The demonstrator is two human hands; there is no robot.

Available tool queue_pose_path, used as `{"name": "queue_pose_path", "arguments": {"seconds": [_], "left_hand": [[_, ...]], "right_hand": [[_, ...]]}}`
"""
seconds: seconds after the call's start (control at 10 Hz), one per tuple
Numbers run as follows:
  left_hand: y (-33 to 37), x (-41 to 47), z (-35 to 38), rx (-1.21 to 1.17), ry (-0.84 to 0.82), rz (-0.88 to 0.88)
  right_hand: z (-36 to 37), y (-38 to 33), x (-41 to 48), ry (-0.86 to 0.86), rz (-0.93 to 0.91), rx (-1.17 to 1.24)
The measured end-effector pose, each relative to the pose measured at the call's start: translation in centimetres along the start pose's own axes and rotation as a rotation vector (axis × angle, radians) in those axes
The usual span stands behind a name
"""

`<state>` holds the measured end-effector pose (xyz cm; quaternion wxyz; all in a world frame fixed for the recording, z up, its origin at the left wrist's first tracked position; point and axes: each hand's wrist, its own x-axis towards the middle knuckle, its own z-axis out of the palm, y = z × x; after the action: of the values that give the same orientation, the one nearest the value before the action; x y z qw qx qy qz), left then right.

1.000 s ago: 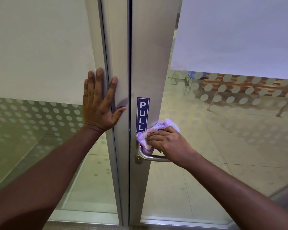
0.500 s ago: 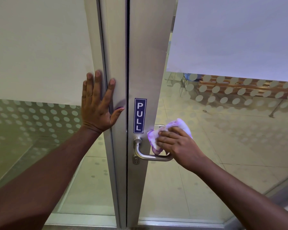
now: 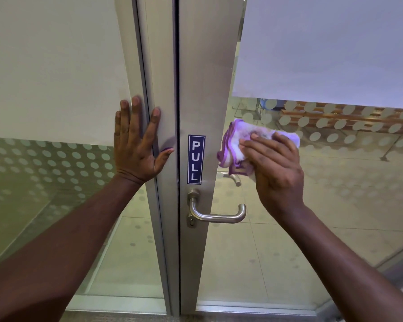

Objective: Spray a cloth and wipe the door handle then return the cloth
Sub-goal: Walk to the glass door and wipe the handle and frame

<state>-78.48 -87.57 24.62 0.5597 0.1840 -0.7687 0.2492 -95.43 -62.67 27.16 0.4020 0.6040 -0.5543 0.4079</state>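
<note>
A brushed-metal lever door handle [image 3: 216,216] sticks out of the aluminium door stile below a blue PULL sticker [image 3: 196,159]. My right hand [image 3: 275,168] grips a bunched white cloth with purple edging [image 3: 237,145] and holds it above and to the right of the handle, clear of it, in front of the glass. My left hand [image 3: 137,145] lies flat with fingers spread against the neighbouring door frame, left of the sticker. No spray bottle is in view.
Both doors are glass with frosted bands and dot patterns [image 3: 56,159]. A second handle [image 3: 234,178] shows through the glass on the far side. Beyond the glass lie a tiled floor and wooden bench slats [image 3: 335,117].
My right hand has lifted the cloth off the handle, moving up and to the right; the whole lever is now uncovered. My left hand stays pressed on the frame.
</note>
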Motion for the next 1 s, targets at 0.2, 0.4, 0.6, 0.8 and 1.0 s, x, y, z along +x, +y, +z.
{"name": "queue_pose_path", "arguments": {"seconds": [0.2,0.4,0.6,0.8,1.0], "left_hand": [[-0.1,-0.1,0.0,0.006,-0.004,0.003],[-0.2,-0.1,0.0,-0.001,-0.01,0.003],[-0.2,-0.1,0.0,-0.001,-0.017,0.002],[-0.2,-0.1,-0.1,0.0,-0.024,-0.006],[-0.2,-0.1,-0.1,-0.013,-0.022,-0.006]], "right_hand": [[2.3,-0.3,2.0,-0.028,-0.039,-0.015],[5.4,-0.3,0.3,-0.196,-0.123,-0.118],[6.6,-0.9,-2.3,-0.308,-0.121,-0.131],[6.8,-1.1,-4.4,-0.404,-0.067,-0.061],[6.6,-1.8,-5.5,-0.557,-0.047,-0.045]]}}
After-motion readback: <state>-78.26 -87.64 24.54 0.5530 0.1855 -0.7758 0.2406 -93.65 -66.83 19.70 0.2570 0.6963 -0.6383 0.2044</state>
